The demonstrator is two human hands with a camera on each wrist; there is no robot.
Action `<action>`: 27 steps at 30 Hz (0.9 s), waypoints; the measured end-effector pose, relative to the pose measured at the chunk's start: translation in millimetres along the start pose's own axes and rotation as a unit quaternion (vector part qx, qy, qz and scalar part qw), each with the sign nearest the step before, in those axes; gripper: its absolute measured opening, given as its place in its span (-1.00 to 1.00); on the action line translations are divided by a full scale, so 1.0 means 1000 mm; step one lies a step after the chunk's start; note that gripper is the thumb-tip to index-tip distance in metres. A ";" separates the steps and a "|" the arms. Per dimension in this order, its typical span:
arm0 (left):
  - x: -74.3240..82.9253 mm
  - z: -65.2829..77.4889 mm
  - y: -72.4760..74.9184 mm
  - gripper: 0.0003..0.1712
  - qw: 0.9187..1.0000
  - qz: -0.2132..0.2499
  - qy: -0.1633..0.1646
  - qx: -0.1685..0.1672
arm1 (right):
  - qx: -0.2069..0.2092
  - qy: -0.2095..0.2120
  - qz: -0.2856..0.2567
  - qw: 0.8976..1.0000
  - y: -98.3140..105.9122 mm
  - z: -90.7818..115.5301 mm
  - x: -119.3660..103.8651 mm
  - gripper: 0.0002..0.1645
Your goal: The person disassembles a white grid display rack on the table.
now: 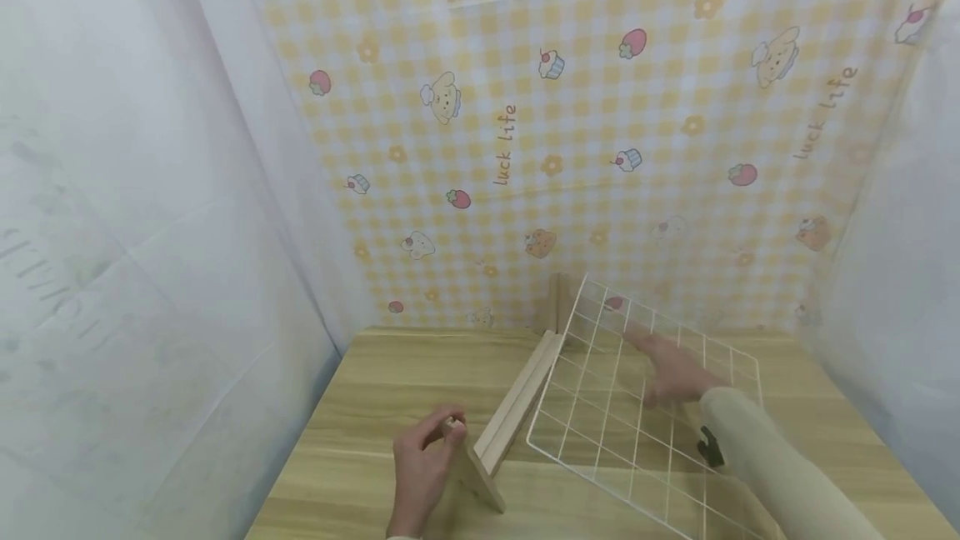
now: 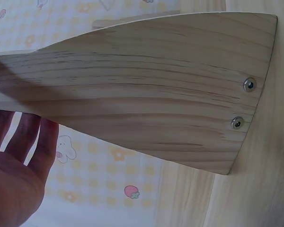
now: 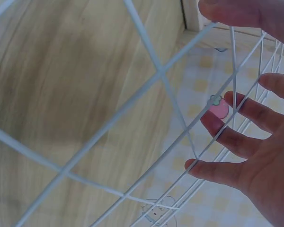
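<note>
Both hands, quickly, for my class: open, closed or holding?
Left hand: closed, holding the light-brown tapered wooden panel by its narrow end.
Right hand: open, spread against the white rectangular wire grid.

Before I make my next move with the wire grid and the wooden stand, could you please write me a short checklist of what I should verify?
1. Near wooden panel held by left grip: ok, pinched near its upper end.
2. Screw heads present at the panel's foot: ok, two show in the left wrist view.
3. Screw tightness: cannot tell.
4. Right grip wrapped round the wire grid: not ok, the fingers are spread along the wires.
5. Grid level: not ok, it is tilted.
6. Grid clear of the crossbars: cannot tell, its edge shows close beside them.
</note>
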State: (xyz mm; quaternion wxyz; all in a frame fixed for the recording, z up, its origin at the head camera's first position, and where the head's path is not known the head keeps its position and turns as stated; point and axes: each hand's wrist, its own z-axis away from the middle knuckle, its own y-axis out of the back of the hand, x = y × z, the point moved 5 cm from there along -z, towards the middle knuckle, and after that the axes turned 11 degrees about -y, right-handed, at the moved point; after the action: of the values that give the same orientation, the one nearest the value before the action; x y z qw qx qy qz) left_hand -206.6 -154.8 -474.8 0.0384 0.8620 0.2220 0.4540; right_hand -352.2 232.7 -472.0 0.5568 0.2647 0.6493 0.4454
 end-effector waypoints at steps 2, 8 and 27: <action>0.002 0.002 0.000 -0.79 1.000 -0.006 -0.001 0.002 | -0.010 0.001 0.013 1.000 -0.006 -0.001 0.004 0.39; 0.005 0.007 -0.001 -0.76 1.000 -0.014 -0.013 0.005 | -0.029 0.007 0.012 0.999 -0.017 0.000 0.008 0.40; 0.019 0.020 -0.018 -0.74 0.997 -0.008 -0.073 -0.010 | -0.083 -0.038 0.048 0.995 -0.035 0.003 0.011 0.40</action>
State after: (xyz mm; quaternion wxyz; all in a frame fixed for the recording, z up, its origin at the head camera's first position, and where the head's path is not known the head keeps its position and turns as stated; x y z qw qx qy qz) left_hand -187.2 -127.7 -476.7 0.0665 0.8906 0.2213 0.3917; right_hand -347.1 226.9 -508.0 0.5789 0.2652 0.5752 0.5134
